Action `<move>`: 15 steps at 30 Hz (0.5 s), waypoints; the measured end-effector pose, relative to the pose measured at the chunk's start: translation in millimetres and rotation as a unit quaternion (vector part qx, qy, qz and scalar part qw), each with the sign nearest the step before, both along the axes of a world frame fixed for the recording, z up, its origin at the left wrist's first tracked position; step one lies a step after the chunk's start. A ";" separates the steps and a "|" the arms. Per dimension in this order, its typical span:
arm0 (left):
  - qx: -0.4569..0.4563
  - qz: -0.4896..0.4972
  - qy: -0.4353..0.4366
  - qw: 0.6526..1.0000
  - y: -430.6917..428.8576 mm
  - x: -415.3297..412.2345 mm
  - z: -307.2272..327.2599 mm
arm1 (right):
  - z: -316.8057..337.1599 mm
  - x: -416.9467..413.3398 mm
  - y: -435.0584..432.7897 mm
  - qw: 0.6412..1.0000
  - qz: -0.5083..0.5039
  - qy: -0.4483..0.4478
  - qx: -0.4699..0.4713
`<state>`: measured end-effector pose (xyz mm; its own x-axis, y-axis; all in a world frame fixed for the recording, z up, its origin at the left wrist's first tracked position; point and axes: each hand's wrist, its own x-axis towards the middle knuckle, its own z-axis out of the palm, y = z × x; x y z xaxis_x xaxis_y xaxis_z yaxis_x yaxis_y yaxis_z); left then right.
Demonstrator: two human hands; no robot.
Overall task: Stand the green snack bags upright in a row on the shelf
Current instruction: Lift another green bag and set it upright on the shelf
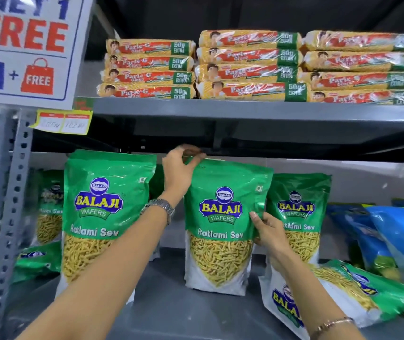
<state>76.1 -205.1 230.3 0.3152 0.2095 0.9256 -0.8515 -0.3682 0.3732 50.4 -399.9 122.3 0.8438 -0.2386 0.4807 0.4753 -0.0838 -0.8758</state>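
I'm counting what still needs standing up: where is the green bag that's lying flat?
In the head view, the flat green bag lies low on the right of the lower shelf, under the right hand, before the blue bags.

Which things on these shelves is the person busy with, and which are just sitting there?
Part of the job:
- middle green bag, held upright by left hand and right hand
- standing green bags
- green bag lying flat
- lower shelf

Just sitting there:
- biscuit packs
- blue bags
- offer sign
- price tag
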 end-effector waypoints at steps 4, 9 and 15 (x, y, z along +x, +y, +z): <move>-0.119 -0.091 0.035 0.988 -3.3 19.0 -14.6 | 1.4 4.2 -0.9 1.000 -0.006 0.001 -0.008; -0.207 -0.193 0.098 0.954 -3.9 31.2 -11.4 | 1.5 5.8 -1.2 1.000 -0.006 -0.010 -0.008; -0.252 -0.236 0.140 0.928 -6.6 38.9 -10.8 | -0.6 11.9 1.4 0.998 -0.054 -0.004 -0.016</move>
